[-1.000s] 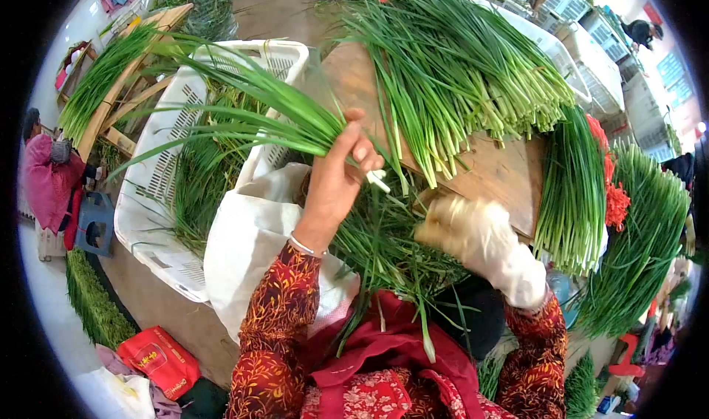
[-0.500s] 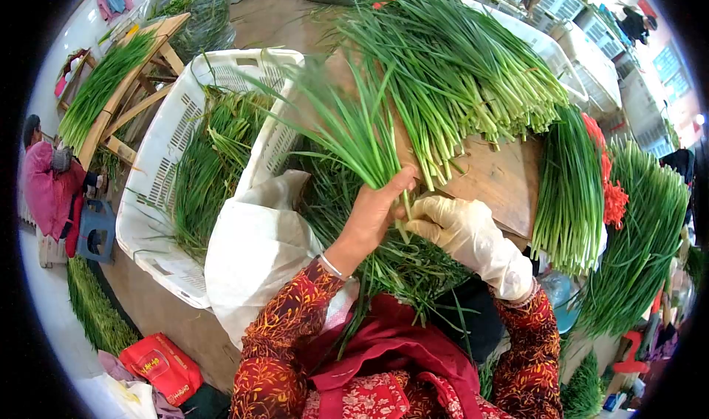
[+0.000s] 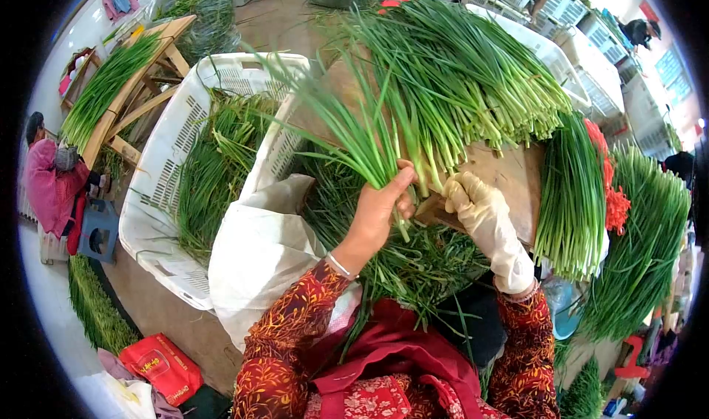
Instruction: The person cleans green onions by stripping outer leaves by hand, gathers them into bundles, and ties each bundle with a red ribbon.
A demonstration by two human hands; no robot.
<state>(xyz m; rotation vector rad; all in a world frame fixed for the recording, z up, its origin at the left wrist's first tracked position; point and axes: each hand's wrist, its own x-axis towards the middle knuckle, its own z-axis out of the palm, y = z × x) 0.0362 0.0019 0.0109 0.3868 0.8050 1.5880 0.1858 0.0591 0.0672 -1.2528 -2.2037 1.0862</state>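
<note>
My bare left hand is closed around the white stems of a small bunch of green leafy stalks, whose leaves fan up and left. To its right, my gloved right hand has its fingers curled together at the stem ends near the board's edge; what they pinch is too small to make out. A big pile of stalks lies on the wooden board just beyond both hands. Loose leaves lie below my hands.
A white crate holding leaves stands at the left, with white cloth beside it. Neat bundles with red ties hang at the board's right. Another person sits far left, near a blue stool.
My right hand has moved right and slightly up, away from my left hand, toward the board. My left hand still holds the bunch in nearly the same place.
</note>
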